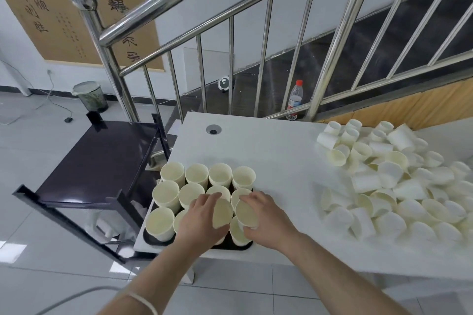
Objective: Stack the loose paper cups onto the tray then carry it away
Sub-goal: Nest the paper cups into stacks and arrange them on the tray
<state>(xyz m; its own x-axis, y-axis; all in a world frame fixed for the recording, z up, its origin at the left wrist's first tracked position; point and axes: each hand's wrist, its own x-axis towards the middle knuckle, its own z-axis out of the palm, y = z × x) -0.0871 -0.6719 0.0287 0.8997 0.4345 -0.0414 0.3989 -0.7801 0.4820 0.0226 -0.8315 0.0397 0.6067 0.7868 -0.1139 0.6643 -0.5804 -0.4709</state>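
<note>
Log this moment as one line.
left hand: grips cream paper cup | right hand: grips second cup | both over black tray | loose cup pile remains

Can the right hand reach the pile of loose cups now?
Probably yes. The right hand grips a cup over the tray, but bare table lies between it and the loose cups.

Both bare forearms reached in from 6 o'clock, converging toward 12. Left hand (202, 220) sat palm down, fingers curled round a paper cup (222, 213), thumb toward 3 o'clock. Right hand (266, 222) was just beside it at 3 o'clock, fingers wrapped over a second cup (247, 213), knuckles up. The hands were close, not touching. A thin white band (143, 300) ringed the left wrist. Right forearm ran off toward 5 o'clock.
</note>
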